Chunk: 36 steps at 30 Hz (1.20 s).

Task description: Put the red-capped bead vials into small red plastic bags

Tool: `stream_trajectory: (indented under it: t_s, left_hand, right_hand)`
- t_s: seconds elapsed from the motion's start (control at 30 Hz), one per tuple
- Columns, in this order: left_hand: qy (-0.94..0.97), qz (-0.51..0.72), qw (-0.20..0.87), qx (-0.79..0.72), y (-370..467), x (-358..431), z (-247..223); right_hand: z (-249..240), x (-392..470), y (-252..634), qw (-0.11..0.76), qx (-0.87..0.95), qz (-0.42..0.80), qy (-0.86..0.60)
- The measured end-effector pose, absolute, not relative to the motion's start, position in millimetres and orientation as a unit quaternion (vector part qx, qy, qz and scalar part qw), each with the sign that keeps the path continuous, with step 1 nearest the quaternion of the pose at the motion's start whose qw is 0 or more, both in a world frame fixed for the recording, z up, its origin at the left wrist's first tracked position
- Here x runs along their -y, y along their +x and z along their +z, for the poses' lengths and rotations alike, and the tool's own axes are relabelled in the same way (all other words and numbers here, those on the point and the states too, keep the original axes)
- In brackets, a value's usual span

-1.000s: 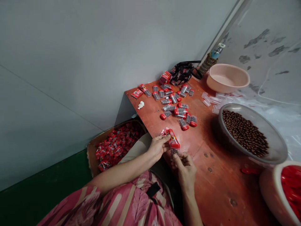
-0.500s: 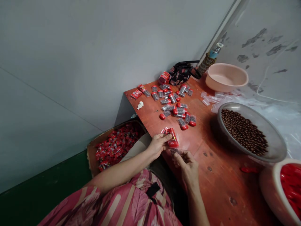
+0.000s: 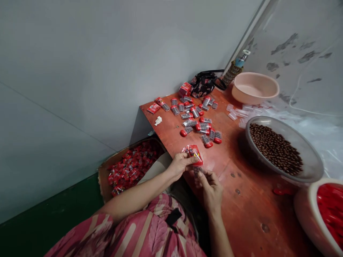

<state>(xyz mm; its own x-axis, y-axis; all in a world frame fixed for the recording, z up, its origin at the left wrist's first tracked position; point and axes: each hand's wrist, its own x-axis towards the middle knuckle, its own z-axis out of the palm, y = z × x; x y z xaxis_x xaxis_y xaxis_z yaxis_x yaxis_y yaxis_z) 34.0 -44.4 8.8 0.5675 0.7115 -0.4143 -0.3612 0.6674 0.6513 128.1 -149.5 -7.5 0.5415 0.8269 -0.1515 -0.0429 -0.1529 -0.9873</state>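
My left hand pinches a red printed wrapper between thumb and fingers, just over the table's near edge. From the lower end of that wrapper sticks out a small clear container of dark brown balls. Its lower part is gripped by the thumb and fingers of my right hand. How much of the container sits inside the wrapper is hard to see. Beyond my hands, several clear containers with red caps, filled with the same balls, lie scattered on the red-brown table.
A grey bowl of brown balls, a white tub of red pieces and a pink basin stand to the right. Clear empty containers lie behind. A cardboard box of red packs is at lower left; a floral bag sits at the back.
The container's red cap, visible below the wrapper before, is now mostly covered, so the container appears further into the wrapper. The camera view has shifted slightly.
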Motion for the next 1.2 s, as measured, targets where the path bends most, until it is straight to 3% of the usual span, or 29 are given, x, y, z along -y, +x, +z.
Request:
stream_trajectory:
  t_s: [0.1, 0.3, 0.57, 0.87, 1.07, 1.2]
  left_hand:
    - [0.269, 0.294, 0.842, -0.363, 34, 46, 8]
    - [0.279, 0.289, 0.846, -0.35, 34, 44, 7]
    - [0.31, 0.268, 0.857, -0.312, 28, 37, 14]
    - [0.25, 0.274, 0.891, -0.263, 27, 36, 9]
    - [0.24, 0.263, 0.897, -0.261, 23, 37, 3]
    - [0.247, 0.272, 0.889, -0.274, 24, 37, 5]
  right_hand:
    - [-10, 149, 127, 0.587, 0.279, 0.39, -0.653]
    - [-11, 151, 123, 0.564, 0.333, 0.284, -0.7]
    - [-17, 146, 125, 0.598, 0.268, 0.438, -0.615]
    - [-13, 149, 115, 0.494, 0.457, 0.136, -0.727]
    - [-6, 148, 116, 0.485, 0.482, 0.1, -0.723]
    - [-2, 147, 114, 0.525, 0.418, 0.201, -0.713]
